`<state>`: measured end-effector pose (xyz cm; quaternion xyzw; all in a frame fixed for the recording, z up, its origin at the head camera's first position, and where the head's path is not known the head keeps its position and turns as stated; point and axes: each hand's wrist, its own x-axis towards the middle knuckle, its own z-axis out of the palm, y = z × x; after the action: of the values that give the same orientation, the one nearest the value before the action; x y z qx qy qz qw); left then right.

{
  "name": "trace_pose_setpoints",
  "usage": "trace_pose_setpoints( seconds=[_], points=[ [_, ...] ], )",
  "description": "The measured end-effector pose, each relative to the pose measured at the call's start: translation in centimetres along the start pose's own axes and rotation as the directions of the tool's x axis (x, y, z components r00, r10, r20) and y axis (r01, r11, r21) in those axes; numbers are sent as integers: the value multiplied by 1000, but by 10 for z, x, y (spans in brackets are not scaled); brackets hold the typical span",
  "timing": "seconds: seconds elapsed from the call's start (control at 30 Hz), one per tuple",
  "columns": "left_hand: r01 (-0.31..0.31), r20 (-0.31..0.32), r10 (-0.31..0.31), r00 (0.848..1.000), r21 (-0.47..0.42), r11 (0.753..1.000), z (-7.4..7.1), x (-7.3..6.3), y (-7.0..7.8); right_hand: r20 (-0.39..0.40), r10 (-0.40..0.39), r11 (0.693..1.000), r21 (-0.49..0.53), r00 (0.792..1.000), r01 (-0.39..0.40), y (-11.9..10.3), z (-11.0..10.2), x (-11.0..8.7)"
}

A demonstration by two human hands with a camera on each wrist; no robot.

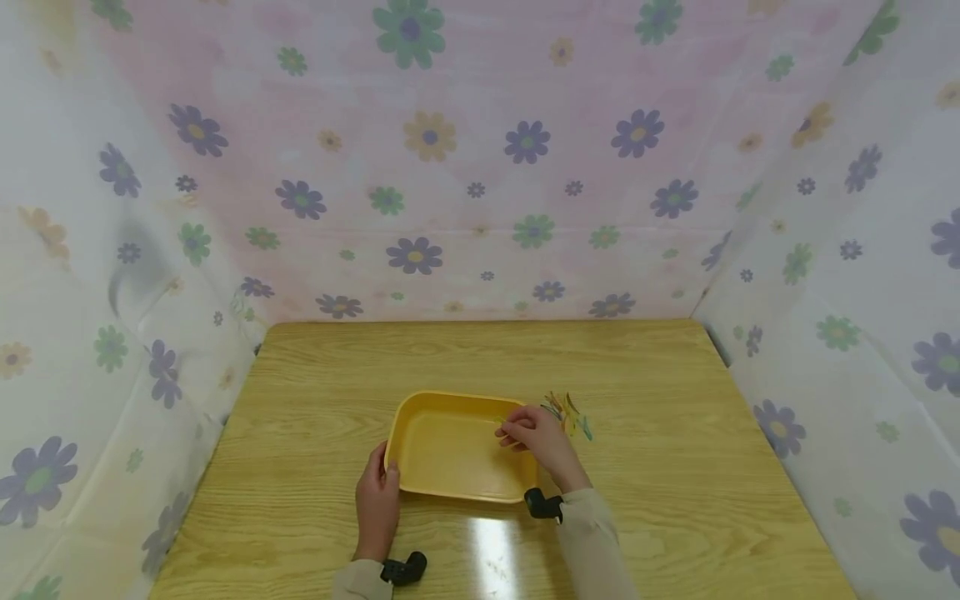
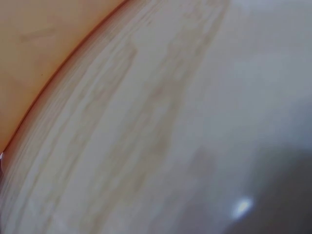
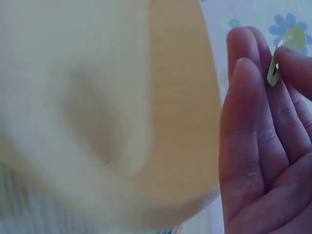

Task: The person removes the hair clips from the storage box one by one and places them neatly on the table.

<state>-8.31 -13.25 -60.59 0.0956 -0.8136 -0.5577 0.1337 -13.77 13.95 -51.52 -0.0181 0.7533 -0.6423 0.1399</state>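
A yellow plastic basin (image 1: 450,458) sits on the table, its visible inside bare. My left hand (image 1: 377,500) grips the basin's left side near the front corner, thumb at the rim. Over the basin's right end, my right hand (image 1: 546,442) pinches a small yellow snap hair clip (image 3: 293,39) between thumb and fingers. Just beyond that hand, right of the basin, lies a loose pile of colourful hair clips (image 1: 572,417), partly hidden by the hand. The left wrist view shows only the basin's outer wall (image 2: 44,44) and blurred tabletop, no fingers.
The wood-grain table (image 1: 315,375) has its far edge against a flower-printed cloth (image 1: 480,167), which also hangs at both sides. Black wrist cameras (image 1: 405,568) are strapped to both wrists; the right one is close to the basin's front right corner.
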Motion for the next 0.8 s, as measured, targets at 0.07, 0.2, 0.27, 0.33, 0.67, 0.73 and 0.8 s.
trace_pose_setpoints(
  seconds=[0.07, 0.2, 0.27, 0.33, 0.67, 0.73, 0.8],
  points=[
    [8, 2, -8, 1000, -4, 1000, 0, 0, 0, -13, 11, 1000, 0, 1000, -11, 4, -2, -1],
    [25, 9, -25, 1000, -15, 1000, 0, 1, 1, -50, 28, 1000, 6, 998, -28, 9, -6, -2],
    [28, 7, -28, 1000, -21, 999, 0, 0, 1, -73, 35, 999, 19, 997, -33, 11, -7, -1],
    [27, 7, -27, 1000, -20, 999, 0, 0, 1, -103, 36, 999, 26, 994, -34, 11, -9, -1],
    [36, 22, -35, 999, -22, 999, -1, -1, 2, -266, 70, 995, 93, 961, -47, 14, -20, -5],
    [42, 23, -41, 999, -23, 999, -1, -1, 3, -291, 78, 994, 101, 953, -51, 15, -22, -6],
    [51, 26, -50, 998, -24, 998, 0, -1, 3, -316, 86, 993, 106, 945, -55, 16, -24, -8]
  ],
)
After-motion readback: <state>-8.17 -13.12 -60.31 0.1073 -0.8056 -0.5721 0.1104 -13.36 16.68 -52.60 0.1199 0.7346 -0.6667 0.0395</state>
